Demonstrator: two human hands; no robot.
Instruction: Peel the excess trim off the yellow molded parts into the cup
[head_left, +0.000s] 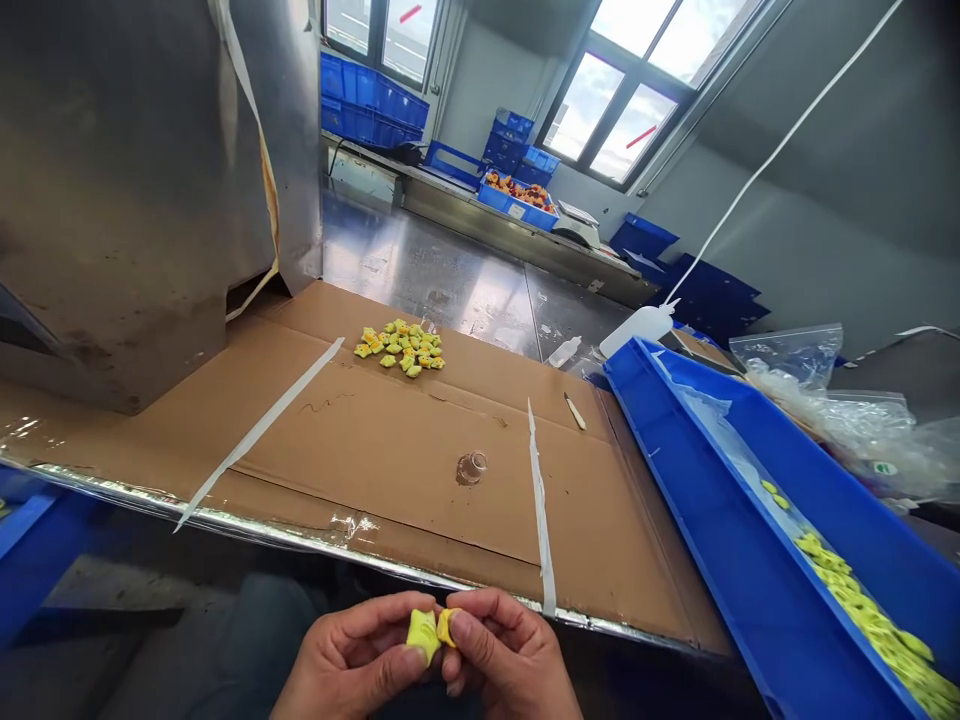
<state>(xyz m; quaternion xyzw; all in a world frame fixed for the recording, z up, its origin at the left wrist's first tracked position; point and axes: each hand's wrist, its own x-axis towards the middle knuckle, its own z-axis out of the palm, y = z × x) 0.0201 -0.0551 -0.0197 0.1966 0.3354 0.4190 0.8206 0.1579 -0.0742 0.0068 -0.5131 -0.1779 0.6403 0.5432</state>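
Near the bottom of the head view, my left hand (360,655) pinches a small yellow-green star-shaped piece (423,636) between thumb and fingertips. Right beside it, my right hand (510,650) is closed on a smaller orange-yellow piece (445,627), which touches the edge of the green one. Both hands are in front of the table's near edge. Farther back on the cardboard (390,440) lies a cluster of similar yellow-green pieces (405,345) with orange parts. What the lower fingers of each hand touch is hidden.
A small clear cup (472,467) and a pale-handled tool (574,411) rest on the cardboard. At right, a long blue bin (652,470) contains many yellow-green pieces (847,590). A white bottle (640,326) lies behind it. A large metal box (150,200) stands at left.
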